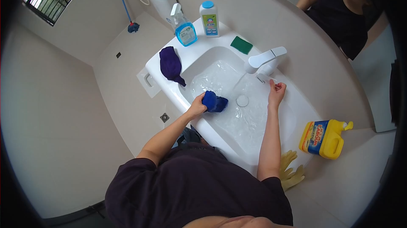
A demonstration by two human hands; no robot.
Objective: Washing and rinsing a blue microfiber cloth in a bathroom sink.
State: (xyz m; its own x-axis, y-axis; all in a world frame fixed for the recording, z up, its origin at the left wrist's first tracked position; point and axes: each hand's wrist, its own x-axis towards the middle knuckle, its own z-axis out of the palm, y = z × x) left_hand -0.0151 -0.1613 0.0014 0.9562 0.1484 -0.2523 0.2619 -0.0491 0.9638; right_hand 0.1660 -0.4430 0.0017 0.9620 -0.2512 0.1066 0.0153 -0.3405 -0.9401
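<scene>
My left hand [197,106] grips a blue cloth [215,101] over the near left side of the white sink [199,126]. The cloth's right part looks darker and hangs toward the water. Out of the white faucet [266,59] a stream runs into the basin, where rippling water surrounds a round drain stopper [242,100]. My right hand [277,94] is at the basin's right side, just below the faucet. Its fingers are curled together, and whatever they may pinch is too small to make out. A dark purple cloth [170,64] lies on the sink's left rim.
Along the back ledge stand a blue spray bottle [186,33], a white bottle with blue cap [210,21] and a green scouring pad [241,45]. Right of the basin are a yellow jug [332,141] and rubber gloves [292,178]. A mirror [309,28] borders the sink.
</scene>
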